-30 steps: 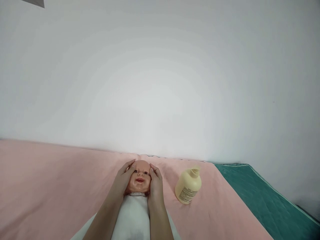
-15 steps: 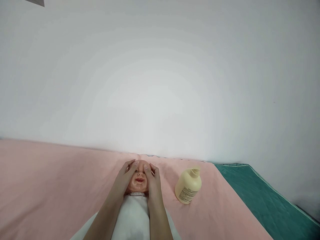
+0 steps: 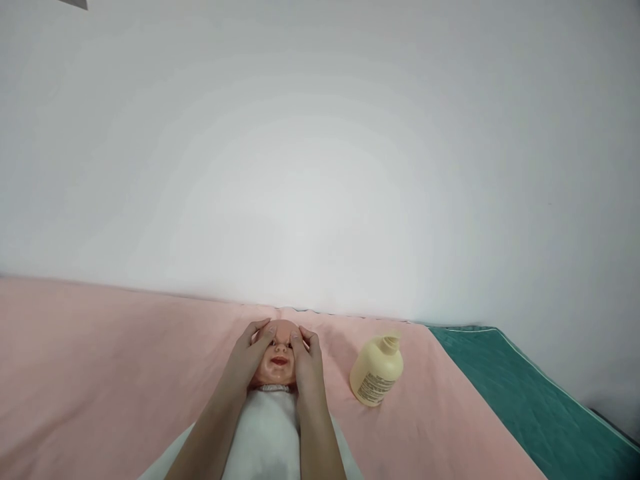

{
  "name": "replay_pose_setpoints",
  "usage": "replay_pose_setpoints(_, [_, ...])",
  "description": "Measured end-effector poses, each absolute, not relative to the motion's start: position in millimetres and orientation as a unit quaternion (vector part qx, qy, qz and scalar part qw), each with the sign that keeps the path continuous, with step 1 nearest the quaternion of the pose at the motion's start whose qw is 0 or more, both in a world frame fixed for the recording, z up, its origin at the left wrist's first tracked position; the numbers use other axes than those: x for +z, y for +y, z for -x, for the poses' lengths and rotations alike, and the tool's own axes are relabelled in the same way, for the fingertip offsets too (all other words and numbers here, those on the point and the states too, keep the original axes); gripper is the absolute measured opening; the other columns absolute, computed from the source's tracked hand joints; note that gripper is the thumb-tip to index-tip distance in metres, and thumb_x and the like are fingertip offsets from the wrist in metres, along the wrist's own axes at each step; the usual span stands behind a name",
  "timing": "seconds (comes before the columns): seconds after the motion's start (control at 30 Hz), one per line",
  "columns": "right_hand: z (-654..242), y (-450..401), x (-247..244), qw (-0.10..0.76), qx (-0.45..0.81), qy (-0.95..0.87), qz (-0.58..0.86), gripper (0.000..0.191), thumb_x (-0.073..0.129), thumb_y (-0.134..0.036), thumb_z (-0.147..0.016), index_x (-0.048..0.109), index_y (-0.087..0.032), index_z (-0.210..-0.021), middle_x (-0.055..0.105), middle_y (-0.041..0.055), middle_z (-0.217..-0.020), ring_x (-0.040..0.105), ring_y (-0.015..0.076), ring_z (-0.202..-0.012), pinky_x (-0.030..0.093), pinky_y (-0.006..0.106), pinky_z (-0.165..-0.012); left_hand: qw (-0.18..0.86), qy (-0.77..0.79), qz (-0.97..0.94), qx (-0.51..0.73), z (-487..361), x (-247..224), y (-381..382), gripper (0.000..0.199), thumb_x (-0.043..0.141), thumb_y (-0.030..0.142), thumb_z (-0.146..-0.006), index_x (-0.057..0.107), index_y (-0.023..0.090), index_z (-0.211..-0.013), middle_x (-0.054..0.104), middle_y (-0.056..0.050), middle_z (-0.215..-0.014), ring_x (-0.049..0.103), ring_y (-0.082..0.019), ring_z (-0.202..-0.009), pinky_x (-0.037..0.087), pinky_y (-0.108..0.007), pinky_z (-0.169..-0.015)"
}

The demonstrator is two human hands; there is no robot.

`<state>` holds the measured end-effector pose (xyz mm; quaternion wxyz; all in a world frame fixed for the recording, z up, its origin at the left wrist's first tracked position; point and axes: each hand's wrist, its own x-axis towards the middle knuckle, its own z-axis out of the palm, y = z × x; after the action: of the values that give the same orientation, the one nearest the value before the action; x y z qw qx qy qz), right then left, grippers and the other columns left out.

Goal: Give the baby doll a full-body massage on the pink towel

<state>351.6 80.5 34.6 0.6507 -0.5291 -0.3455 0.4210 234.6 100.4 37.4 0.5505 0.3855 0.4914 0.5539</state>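
A doll in white clothing (image 3: 270, 433) lies on its back on a pink cloth (image 3: 125, 360), its head (image 3: 280, 363) pointing away from me. My left hand (image 3: 251, 353) wraps round the left side of the doll's head, the thumb lying on the brow near one eye. On the other side, my right hand (image 3: 307, 357) holds the head the same way, its thumb by the other eye. To the right of the doll, a pale yellow pump bottle (image 3: 377, 370) with a printed label stands on the cloth, touched by neither hand.
A plain pale wall (image 3: 320, 167) rises behind the pink cloth. At the right, a green quilted cover (image 3: 530, 393) shows beyond the cloth's slanting edge. Part of a grey object (image 3: 77, 3) is visible at the top left corner.
Both thumbs have shifted very slightly on the doll's brow. The doll and the bottle have stayed in place, and the view has tilted a little.
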Motion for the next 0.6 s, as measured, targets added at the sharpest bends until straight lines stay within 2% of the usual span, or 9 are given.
replay_pose_setpoints(0.17, [-353.2,83.4,34.5,0.665,0.436,-0.336,0.505,0.029,0.063,-0.037,-0.068,0.065,-0.022,-0.093,0.068,0.0034,-0.098,0.061,0.0224,-0.098,0.047,0.03,-0.084,0.563,0.471,-0.38,0.563,-235.3,40.2,97.0,0.046,0.064,0.045,-0.076,0.06,0.019,-0.114,0.066,-0.012,-0.114,0.065,-0.026,-0.101,0.052,-0.035,-0.084])
replay_pose_setpoints(0.3, [-355.6,86.9,31.9,0.67,0.447,-0.325,0.496,0.033,0.059,-0.037,-0.064,0.065,-0.02,-0.092,0.067,0.0046,-0.102,0.06,0.0238,-0.101,0.046,0.032,-0.088,0.574,0.443,-0.354,0.591,-236.1,38.1,96.6,0.047,0.068,0.048,-0.072,0.063,0.018,-0.108,0.067,-0.012,-0.114,0.065,-0.026,-0.102,0.052,-0.037,-0.087])
replay_pose_setpoints(0.4, [-355.0,87.4,31.2,0.666,0.444,-0.333,0.498,0.033,0.059,-0.04,-0.067,0.064,-0.019,-0.092,0.067,0.006,-0.104,0.058,0.0251,-0.104,0.045,0.034,-0.091,0.573,0.435,-0.347,0.602,-236.7,36.4,96.0,0.048,0.066,0.051,-0.073,0.064,0.018,-0.107,0.067,-0.012,-0.117,0.065,-0.026,-0.104,0.052,-0.036,-0.089])
replay_pose_setpoints(0.5, [-352.4,84.3,32.8,0.653,0.438,-0.36,0.502,0.037,0.06,-0.048,-0.074,0.062,-0.019,-0.097,0.067,0.0069,-0.104,0.06,0.0254,-0.103,0.047,0.035,-0.089,0.567,0.44,-0.364,0.594,-236.8,40.1,92.5,0.046,0.062,0.055,-0.076,0.064,0.02,-0.106,0.067,-0.01,-0.117,0.064,-0.025,-0.105,0.053,-0.035,-0.086])
replay_pose_setpoints(0.6, [-350.6,80.4,35.4,0.631,0.429,-0.382,0.521,0.047,0.065,-0.05,-0.074,0.057,-0.018,-0.108,0.065,0.0084,-0.109,0.06,0.0254,-0.102,0.049,0.033,-0.085,0.562,0.477,-0.386,0.554,-236.3,48.1,88.7,0.047,0.065,0.052,-0.076,0.061,0.02,-0.11,0.069,-0.011,-0.111,0.068,-0.025,-0.097,0.056,-0.034,-0.079])
